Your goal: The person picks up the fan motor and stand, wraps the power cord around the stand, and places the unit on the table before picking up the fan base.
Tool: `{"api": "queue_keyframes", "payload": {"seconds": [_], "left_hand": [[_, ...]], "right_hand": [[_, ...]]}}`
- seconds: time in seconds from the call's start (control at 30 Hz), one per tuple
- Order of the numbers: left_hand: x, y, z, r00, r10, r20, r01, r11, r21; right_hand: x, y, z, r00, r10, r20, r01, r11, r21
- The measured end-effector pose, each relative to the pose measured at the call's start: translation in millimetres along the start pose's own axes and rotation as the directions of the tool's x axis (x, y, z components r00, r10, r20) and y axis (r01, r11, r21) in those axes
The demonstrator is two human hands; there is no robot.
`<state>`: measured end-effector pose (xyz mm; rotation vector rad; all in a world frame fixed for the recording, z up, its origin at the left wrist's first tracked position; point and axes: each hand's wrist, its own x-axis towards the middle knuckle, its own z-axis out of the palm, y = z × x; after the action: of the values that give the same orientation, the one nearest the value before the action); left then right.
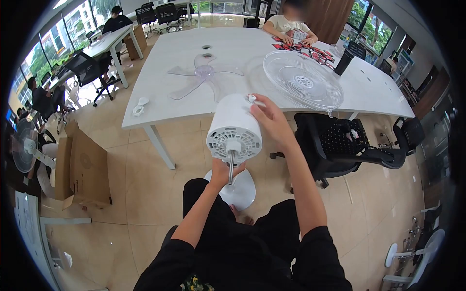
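At about half past eight from the white fan motor housing (235,112), an opened cardboard carton (90,167) stands on the tiled floor. Just past nine, a small white plastic ring nut (138,111) lies near the left corner of the surface (160,53). At eleven, the clear five-bladed fan impeller (204,72) rests there; its thin blades look brittle, best lifted by the hub. The left hand (222,173) is under the housing at six o'clock, fingers mostly hidden, so I cannot tell their exact grip. The housing is held before the surface's near edge, its bare metal shaft (232,169) towards the wearer; it is probably heavy, stiff and rather slippery, better cradled from below than held by the shaft. Lower at six, a round white base (245,191) shows. At one, the right hand's (273,121) fingers pinch the small white knob (252,98) on top. At two lies the clear wire-ribbed fan grille (304,81)
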<state>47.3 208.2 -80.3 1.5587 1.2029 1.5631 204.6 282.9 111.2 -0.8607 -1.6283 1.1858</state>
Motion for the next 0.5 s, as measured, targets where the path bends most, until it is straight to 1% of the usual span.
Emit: {"api": "queue_keyframes", "payload": {"seconds": [0.07,0.17,0.27,0.37,0.47,0.5], "left_hand": [[0,-10,1,1.0,-0.014,0.009,0.014,0.998,-0.065],[0,-8,1,0.998,-0.056,-0.009,0.055,0.994,-0.098],[-2,-17,2,1.0,-0.028,-0.01,0.027,0.99,-0.135],[1,-9,2,1.0,-0.022,0.021,0.025,0.99,-0.14],[2,-2,7,0.999,-0.049,0.01,0.05,0.957,-0.287],[2,-3,6,1.0,-0.02,-0.002,0.019,0.973,-0.231]], "right_hand": [[15,-1,-4,0.979,-0.192,-0.062,0.168,0.947,-0.274],[28,-27,-9,0.986,-0.138,0.09,0.164,0.851,-0.499],[39,-31,-8,0.985,-0.121,0.12,0.168,0.807,-0.566],[52,-27,-15,0.988,-0.063,0.138,0.112,0.914,-0.39],[57,-41,-17,0.989,-0.064,0.136,0.121,0.875,-0.47],[59,-42,-15,0.991,-0.067,0.116,0.115,0.868,-0.483]]}}
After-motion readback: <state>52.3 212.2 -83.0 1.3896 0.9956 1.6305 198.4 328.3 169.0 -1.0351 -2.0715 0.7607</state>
